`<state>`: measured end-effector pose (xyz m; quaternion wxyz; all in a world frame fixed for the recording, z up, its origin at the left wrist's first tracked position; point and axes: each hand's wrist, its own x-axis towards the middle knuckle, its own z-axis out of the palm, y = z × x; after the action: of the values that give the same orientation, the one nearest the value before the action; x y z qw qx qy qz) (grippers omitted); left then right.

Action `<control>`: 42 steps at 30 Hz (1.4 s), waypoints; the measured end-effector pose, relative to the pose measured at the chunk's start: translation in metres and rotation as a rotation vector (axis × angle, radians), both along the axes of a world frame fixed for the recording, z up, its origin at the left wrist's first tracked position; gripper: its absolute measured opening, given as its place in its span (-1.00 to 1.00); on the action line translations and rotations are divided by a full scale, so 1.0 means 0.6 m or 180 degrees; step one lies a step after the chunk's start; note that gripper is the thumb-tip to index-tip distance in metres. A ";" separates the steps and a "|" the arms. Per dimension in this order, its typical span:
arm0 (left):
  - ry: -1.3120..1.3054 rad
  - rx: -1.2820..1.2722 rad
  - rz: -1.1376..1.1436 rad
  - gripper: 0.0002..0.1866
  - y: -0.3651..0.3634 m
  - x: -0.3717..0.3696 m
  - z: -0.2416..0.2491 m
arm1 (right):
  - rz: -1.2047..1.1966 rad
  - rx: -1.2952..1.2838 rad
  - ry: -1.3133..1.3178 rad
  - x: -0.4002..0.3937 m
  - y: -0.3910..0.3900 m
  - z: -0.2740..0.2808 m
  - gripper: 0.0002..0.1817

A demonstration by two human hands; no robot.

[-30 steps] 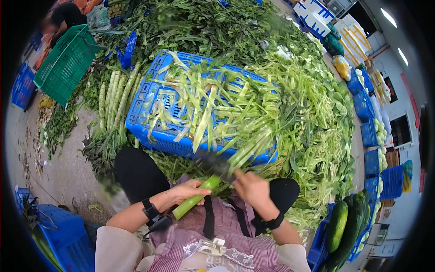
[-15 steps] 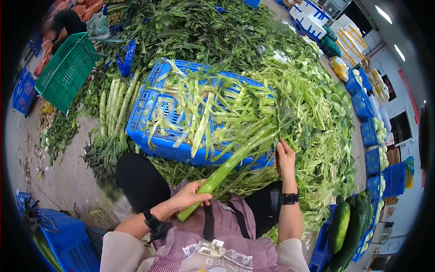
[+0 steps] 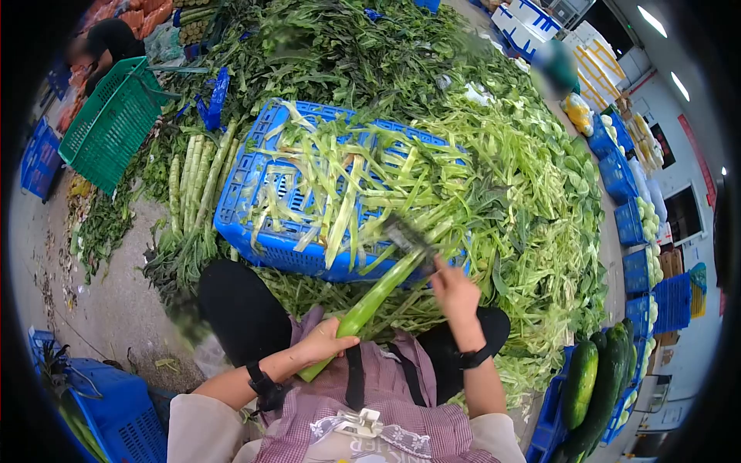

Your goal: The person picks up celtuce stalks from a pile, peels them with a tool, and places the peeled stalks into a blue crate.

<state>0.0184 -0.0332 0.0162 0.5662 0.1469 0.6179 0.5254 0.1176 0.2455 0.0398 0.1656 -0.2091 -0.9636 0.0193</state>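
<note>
Now the right hand (image 3: 455, 297) is back at the stalk (image 3: 370, 301); half a second ago it was raised out to the right, near the crate's corner, with no blade showing. Its fingers are curled shut around the handle of a knife (image 3: 409, 238), whose blurred blade lies against the stalk's upper part. The left hand (image 3: 324, 342) has barely shifted: its fingers wrap the stalk's thick lower end, thumb on top, just above the lap. The stalk slants up and to the right, its thin leafy end reaching over the near edge of the blue crate (image 3: 255, 224).

Counted: one stalk in hand, one knife, one blue crate in front heaped with pale peelings (image 3: 347, 177). About six peeled stalks (image 3: 197, 174) lie side by side on the floor left of the crate. One green basket (image 3: 108, 123) stands beyond them, beside another person (image 3: 108, 38). At the lower right lie about three dark cucumbers (image 3: 594, 386).
</note>
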 end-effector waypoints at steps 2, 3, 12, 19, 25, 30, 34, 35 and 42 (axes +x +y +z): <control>0.0219 -0.0046 -0.0056 -0.55 -0.003 0.004 -0.002 | -0.0711 0.0027 0.0105 -0.007 0.073 -0.002 -0.60; 0.0229 -0.0040 -0.0052 -0.55 -0.003 0.002 -0.005 | -0.0641 -0.0077 0.0209 -0.001 0.114 -0.014 -0.57; -0.1135 0.0217 -0.0213 -0.44 -0.016 -0.046 -0.011 | -0.1278 -0.1339 0.0626 0.025 0.076 0.000 -0.62; -0.1194 0.0006 -0.0432 -0.54 -0.017 -0.038 -0.031 | 0.1200 -0.0438 -0.0072 0.049 -0.157 0.017 -0.52; -0.1221 0.0197 -0.0279 -0.59 -0.018 -0.024 -0.019 | 0.0235 -0.0113 0.0245 0.033 -0.034 -0.009 -0.55; -0.0590 0.0241 -0.0285 -0.44 -0.019 -0.008 -0.019 | -0.0978 -0.1765 0.0722 0.050 0.130 -0.024 -0.61; -0.0036 0.0320 -0.0027 -0.41 -0.016 0.002 -0.032 | -0.1548 -0.4504 0.1964 0.055 0.114 0.012 -0.64; 0.0013 0.0271 -0.0044 -0.40 -0.013 -0.001 -0.027 | -0.1537 -0.4496 0.1969 0.059 0.113 0.017 -0.64; -0.0451 -0.0309 -0.0587 -0.41 0.066 -0.049 -0.030 | -0.0643 -0.1389 0.1742 0.083 0.057 0.070 -0.61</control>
<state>-0.0112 0.0064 -0.0017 0.6608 0.1379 0.5850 0.4496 0.1677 0.2795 0.0819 0.3698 -0.3208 -0.8313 0.2633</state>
